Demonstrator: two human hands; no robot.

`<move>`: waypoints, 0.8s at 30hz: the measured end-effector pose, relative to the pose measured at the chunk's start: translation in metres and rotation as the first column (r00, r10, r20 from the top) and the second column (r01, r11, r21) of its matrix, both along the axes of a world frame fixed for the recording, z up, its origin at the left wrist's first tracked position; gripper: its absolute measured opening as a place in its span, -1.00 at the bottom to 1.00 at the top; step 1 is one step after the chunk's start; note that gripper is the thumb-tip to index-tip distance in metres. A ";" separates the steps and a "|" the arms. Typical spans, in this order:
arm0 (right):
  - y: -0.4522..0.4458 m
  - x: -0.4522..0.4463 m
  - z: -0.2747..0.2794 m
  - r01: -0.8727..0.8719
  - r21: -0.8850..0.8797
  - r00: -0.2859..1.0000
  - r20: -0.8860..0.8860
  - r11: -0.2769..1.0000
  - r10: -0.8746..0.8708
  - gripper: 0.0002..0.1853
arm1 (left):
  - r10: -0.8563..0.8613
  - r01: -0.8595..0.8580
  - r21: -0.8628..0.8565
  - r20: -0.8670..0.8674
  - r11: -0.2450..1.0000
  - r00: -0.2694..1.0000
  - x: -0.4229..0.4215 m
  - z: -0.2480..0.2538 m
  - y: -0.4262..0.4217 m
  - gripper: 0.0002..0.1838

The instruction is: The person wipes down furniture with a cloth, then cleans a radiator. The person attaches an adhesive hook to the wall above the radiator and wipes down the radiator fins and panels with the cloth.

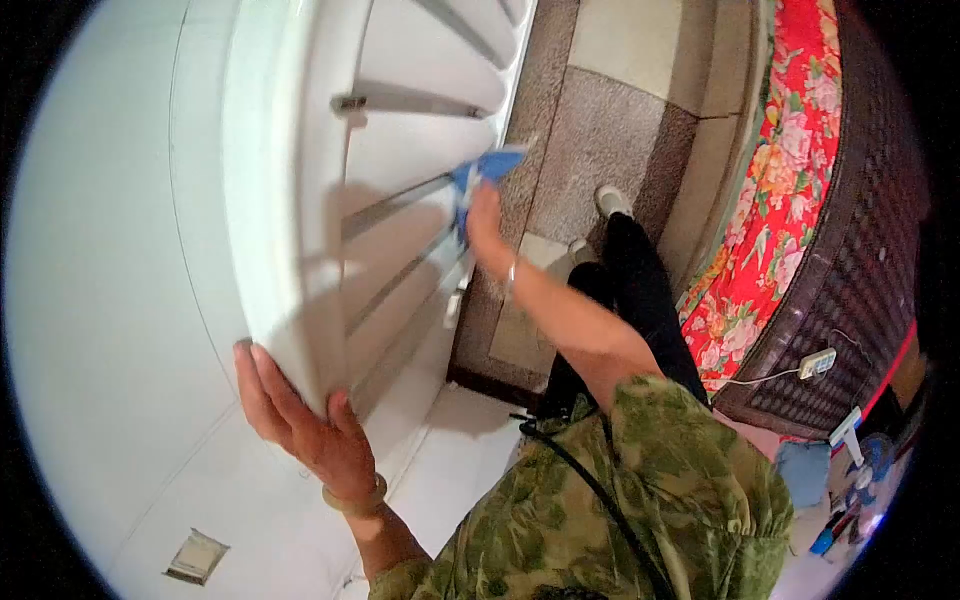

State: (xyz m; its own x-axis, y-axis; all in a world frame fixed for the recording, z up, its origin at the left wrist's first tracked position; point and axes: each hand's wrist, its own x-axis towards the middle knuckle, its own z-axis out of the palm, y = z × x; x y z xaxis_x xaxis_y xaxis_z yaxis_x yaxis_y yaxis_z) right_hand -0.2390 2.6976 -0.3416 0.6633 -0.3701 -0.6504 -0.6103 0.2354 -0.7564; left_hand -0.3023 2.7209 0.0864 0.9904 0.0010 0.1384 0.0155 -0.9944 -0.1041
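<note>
My left hand (310,440), with a bangle at its wrist, grips the end of a long white top edge (275,200), fingers on one side and thumb on the other. Below that edge, a white slatted front (400,150) shows dark gaps or bars. A blue cloth (470,180) is bunched in my right hand (485,230) and lies against the lower part of the slatted front. The right hand is slightly blurred, and its fingers are partly hidden by the cloth.
Grey and beige floor tiles (580,130) lie under my feet. To the right are a red floral fabric (770,230) and a dark woven surface (820,310) with a white power strip (817,363) and its cord. A wall socket (197,557) shows at lower left.
</note>
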 end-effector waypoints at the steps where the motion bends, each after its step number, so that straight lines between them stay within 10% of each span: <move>1: -0.003 0.012 -0.008 0.106 0.050 0.990 -0.101 0.993 -0.101 -0.62 | -0.004 0.004 -0.019 0.002 1.000 1.000 -0.001 0.002 0.000 -0.34; 5: -0.009 0.023 0.009 0.165 0.319 0.971 -0.217 0.933 -0.098 -0.63 | -0.017 0.017 -0.012 0.011 1.000 1.000 -0.003 0.003 0.003 -0.33; 8: -0.030 0.014 0.104 0.072 0.515 0.997 -0.029 0.854 -0.066 -0.67 | -0.009 0.009 0.049 0.001 0.999 1.000 -0.001 0.001 0.005 -0.26; 12: -0.032 -0.044 0.263 0.084 0.736 0.831 0.321 0.672 -0.455 -0.55 | -0.041 0.040 0.056 0.012 0.998 0.999 -0.002 0.003 0.008 -0.24; 13: -0.043 -0.051 0.267 -0.112 0.383 0.823 0.552 0.917 -0.130 -0.51 | -0.045 0.045 0.047 0.015 0.998 0.999 -0.002 0.003 0.007 -0.23; 14: -0.050 -0.054 0.268 -0.276 -0.058 0.739 0.626 0.959 0.251 -0.47 | -0.046 0.045 0.032 0.030 0.998 0.998 -0.002 0.003 0.005 -0.24; 18: 0.000 -0.089 0.149 -0.230 -0.198 0.862 0.414 0.953 0.294 -0.43 | -0.035 0.033 0.061 0.028 0.998 0.999 -0.003 -0.001 0.005 -0.26; 19: 0.018 -0.091 0.145 -0.226 -0.195 0.868 0.405 0.955 0.288 -0.43 | -0.047 0.045 0.042 0.036 0.998 0.998 -0.003 0.001 0.005 -0.27; 20: 0.037 -0.090 0.140 0.112 0.287 0.941 0.277 0.951 -0.194 -0.44 | -0.057 0.056 0.022 0.049 0.998 0.997 -0.002 0.000 0.005 -0.28; 22: 0.049 -0.095 0.114 0.322 0.354 0.871 0.253 0.878 -0.421 -0.45 | -0.045 0.045 0.009 0.045 0.999 0.998 0.000 -0.002 0.004 -0.27; 24: 0.052 -0.101 0.023 0.038 0.001 0.999 0.033 0.999 -0.038 -0.51 | -0.012 0.012 -0.006 0.056 1.000 0.998 0.000 -0.003 0.002 -0.22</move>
